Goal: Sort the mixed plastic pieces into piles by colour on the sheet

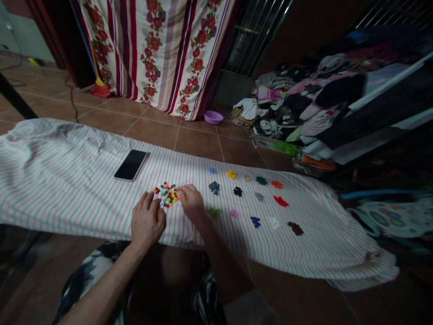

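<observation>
A loose pile of small mixed-colour pieces [170,195] lies on the striped cloth [84,180]. My left hand [148,219] rests at the pile's lower left, fingers bent and fingertips down on the cloth. My right hand [192,201] touches the right edge of the pile, its fingers pinched together; what they hold, if anything, is too small to name. Right of it lie small single-colour heaps, among them yellow [231,174], dark green [261,180], orange [276,184], red [280,201], black [237,192], brown [295,228] and lime green [214,213], the last beside my right wrist.
A phone [131,165] lies on the cloth behind my left hand. Beyond the cloth's far edge are a purple basin [213,118], a floral curtain [162,54] and a red broom [100,90] on the tiled floor. Clothes [304,99] are piled at the back right.
</observation>
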{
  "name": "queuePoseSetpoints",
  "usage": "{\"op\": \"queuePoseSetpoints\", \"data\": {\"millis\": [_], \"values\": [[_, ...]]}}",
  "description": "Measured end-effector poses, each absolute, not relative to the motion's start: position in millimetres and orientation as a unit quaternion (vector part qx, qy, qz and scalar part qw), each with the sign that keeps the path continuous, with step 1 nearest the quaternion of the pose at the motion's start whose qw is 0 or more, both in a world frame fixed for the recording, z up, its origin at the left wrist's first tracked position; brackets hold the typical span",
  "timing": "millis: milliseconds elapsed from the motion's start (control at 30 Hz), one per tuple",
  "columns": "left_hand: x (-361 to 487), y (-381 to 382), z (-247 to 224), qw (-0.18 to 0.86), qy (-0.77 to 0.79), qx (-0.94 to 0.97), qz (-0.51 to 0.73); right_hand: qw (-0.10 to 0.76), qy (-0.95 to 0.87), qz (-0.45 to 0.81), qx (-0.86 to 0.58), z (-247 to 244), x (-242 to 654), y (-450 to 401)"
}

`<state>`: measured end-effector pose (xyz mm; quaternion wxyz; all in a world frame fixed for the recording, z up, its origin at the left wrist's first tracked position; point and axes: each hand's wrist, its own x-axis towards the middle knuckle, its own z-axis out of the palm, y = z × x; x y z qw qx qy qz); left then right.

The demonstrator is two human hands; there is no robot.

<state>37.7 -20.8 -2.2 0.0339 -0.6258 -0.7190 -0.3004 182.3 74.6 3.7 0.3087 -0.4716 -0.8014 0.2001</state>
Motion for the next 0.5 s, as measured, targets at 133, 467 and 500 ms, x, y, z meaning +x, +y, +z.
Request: {"op": "queuePoseSetpoints", "data": {"millis": [133,467,500], "values": [[38.3,-20.6,-1.6,0.033,-0.724,-0.623,-0.295,0.291,-0.811,0.183,-0.473,1.1,179.5,78.5],[38.1,-18.8,-2.5,0.032,-0.725,-0.614,-0.311,0.246,-0.805,0.174,-0.511,3.1,173.5,82.3],[38.0,-18.6,-2.3,0.031,-0.725,-0.612,-0.315,0.245,-0.803,0.173,-0.515,2.9,173.1,82.6]]}}
